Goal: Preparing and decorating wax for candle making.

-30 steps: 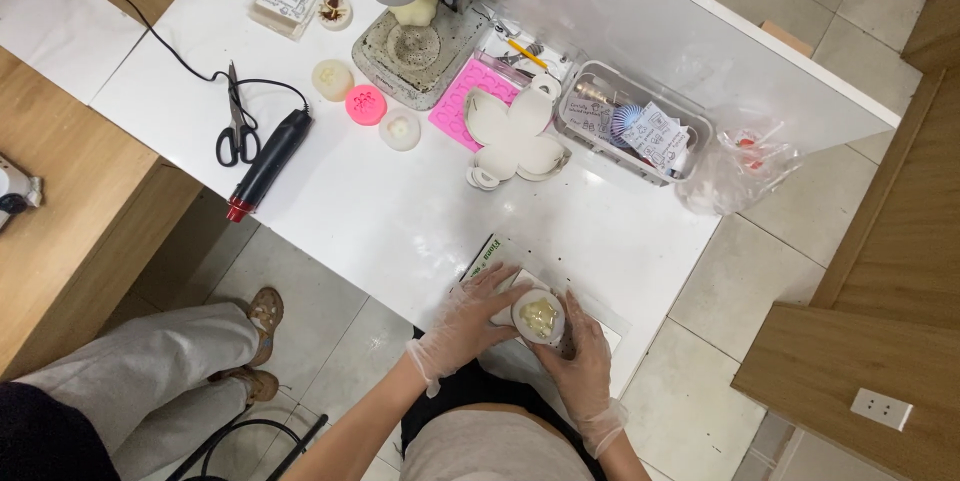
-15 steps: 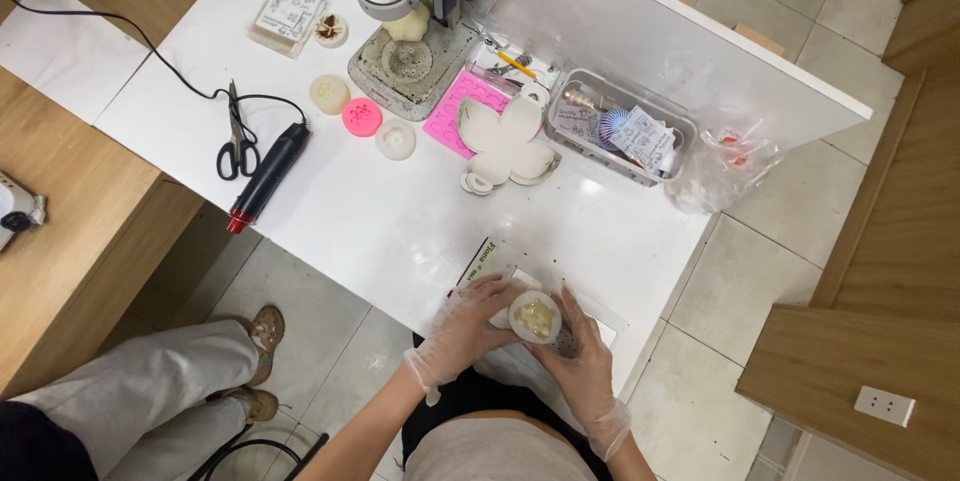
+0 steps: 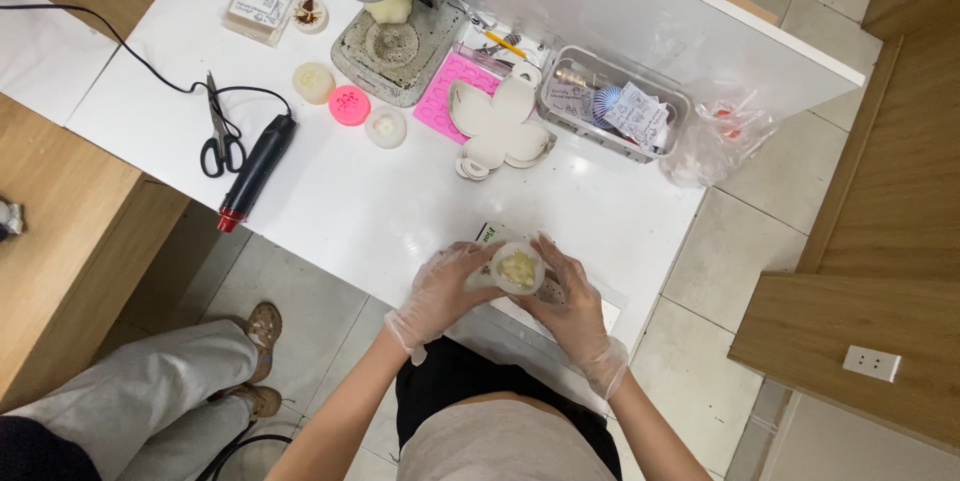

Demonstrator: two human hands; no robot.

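Both gloved hands clamp their fingers (image 3: 478,259) round a small round mould (image 3: 517,268) with yellowish filling, the left hand (image 3: 447,288) on one side and the right hand (image 3: 563,299) on the other, just above the near edge of the white bench (image 3: 380,211). Under them lies a flat packet (image 3: 560,313). Farther off are white petal pieces (image 3: 497,126), a pink mould (image 3: 349,105), a heat tool (image 3: 254,171) and scissors (image 3: 219,133).
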